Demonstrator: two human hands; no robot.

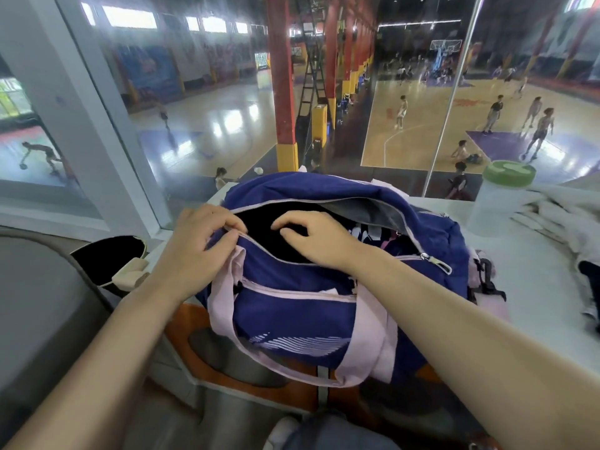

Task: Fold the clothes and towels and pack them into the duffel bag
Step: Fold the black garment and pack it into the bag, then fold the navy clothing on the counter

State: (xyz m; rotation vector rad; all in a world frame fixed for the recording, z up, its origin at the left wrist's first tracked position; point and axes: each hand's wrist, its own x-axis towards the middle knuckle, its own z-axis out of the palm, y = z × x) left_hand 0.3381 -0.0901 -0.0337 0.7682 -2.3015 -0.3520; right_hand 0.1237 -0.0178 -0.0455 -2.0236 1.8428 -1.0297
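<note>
Holding the duffel bag [292,316] open in front of me, I have both hands at its top opening. The bag sits on the white counter [532,274] with its long axis running left to right across my view, and the zipper mouth follows that same line.

My left hand [198,245] is at the left end of the mouth, thumb and fingers pinched on the near lip of the zipper edge. My right hand [311,238] lies a little further along the mouth, over the middle, fingers loosely bent and reaching down into the dark inside; it grips nothing that I can see. Folded clothes [373,237] already show inside, toward the right end of the bag.

Beyond the right end of the bag stands a bottle with a green lid [496,199], and just past it a heap of white towels [558,219], not yet packed. That heap lies to the right of the bag, so my right hand is the nearer one; I judge the left should keep the mouth held open while the right reaches across.
</note>
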